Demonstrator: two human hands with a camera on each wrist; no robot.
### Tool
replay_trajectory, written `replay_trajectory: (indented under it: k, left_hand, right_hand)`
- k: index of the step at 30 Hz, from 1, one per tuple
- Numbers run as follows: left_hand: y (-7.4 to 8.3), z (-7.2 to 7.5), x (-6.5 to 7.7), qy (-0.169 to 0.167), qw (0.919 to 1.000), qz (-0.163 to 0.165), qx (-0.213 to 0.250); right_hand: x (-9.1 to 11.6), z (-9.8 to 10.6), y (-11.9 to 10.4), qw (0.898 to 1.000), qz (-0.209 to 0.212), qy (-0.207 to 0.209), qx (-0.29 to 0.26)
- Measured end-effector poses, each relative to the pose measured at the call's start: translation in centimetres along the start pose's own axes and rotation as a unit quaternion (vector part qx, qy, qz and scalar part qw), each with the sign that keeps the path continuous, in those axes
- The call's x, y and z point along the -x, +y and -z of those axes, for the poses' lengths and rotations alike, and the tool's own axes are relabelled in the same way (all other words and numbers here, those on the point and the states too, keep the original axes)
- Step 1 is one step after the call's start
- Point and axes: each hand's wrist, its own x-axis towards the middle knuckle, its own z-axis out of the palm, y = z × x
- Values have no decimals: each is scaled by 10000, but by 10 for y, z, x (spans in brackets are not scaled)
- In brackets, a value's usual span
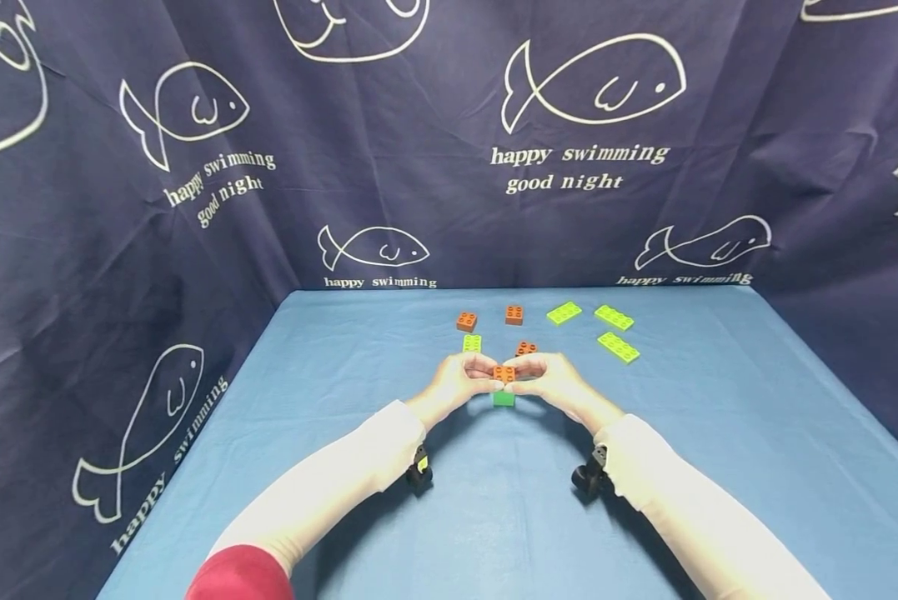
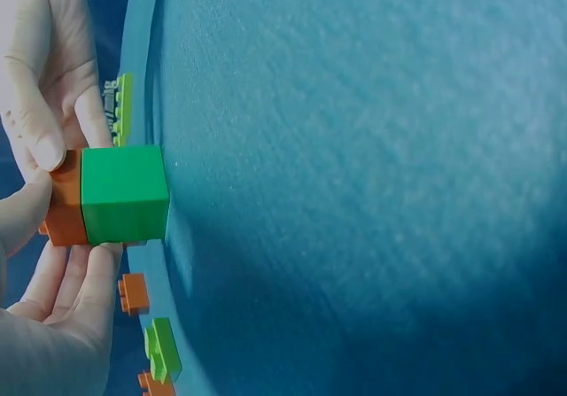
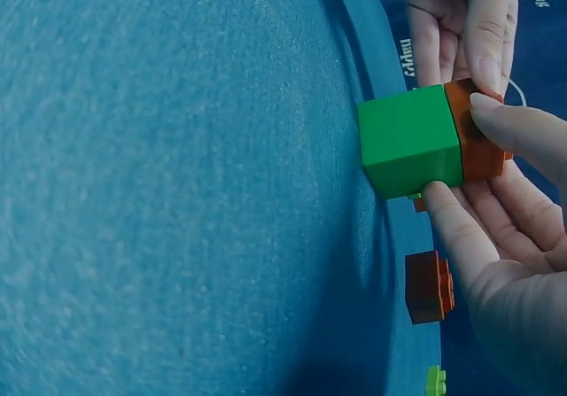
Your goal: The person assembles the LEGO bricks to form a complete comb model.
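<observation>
An orange two-by-two brick [image 1: 504, 373] sits on top of a larger green block [image 1: 504, 398] near the middle of the blue table. From the left, my left hand [image 1: 459, 379] grips the orange brick, thumb at its near face. My right hand [image 1: 552, 382] pinches the same brick from the opposite side, and both thumbs nearly meet in front. Seen in the left wrist view, the orange brick [image 2: 67, 199] lies flush against the green block [image 2: 126, 194]. One fingertip of the right hand also touches the side of the green block [image 3: 407, 143] in the right wrist view.
Beyond the hands lie orange bricks [image 1: 467, 322], one [image 1: 526, 348] partly behind the right hand. A lime brick [image 1: 472, 342] is just past the left hand. Several thin lime plates [image 1: 618, 347] lie farther right. A dark blue printed cloth [image 1: 449, 150] rises behind the table.
</observation>
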Motion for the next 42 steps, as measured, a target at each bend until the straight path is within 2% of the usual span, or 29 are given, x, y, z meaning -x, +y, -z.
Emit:
replay_trajectory:
  k: [7,10,13,16,19,25,34,42]
  left_hand:
    - [-2,2,-1,-138,9998,-57,127]
    - [0,3,-2,-81,9996,-160,224]
    - [6,4,-6,265,9992,-276,127]
    - [11,6,-11,724,9964,-360,-247]
    - [13,7,-15,985,9926,-375,-600]
    - [13,8,-22,1232,9880,-101,-924]
    - [9,13,-39,1439,9853,553,-731]
    - [8,13,-45,1537,9814,1072,-413]
  right_hand:
    - [-2,-1,7,9999,-94,-17,-140]
    - [-2,0,7,9996,-71,39,-279]
    - [-2,1,7,9994,-25,72,-335]
    - [-2,3,7,9994,-17,60,-331]
    - [-3,4,7,9996,-23,53,-270]
    - [-2,3,6,9999,-33,-4,-122]
    - [-3,5,7,10000,27,-21,-85]
    - [-2,3,8,10000,-2,22,40]
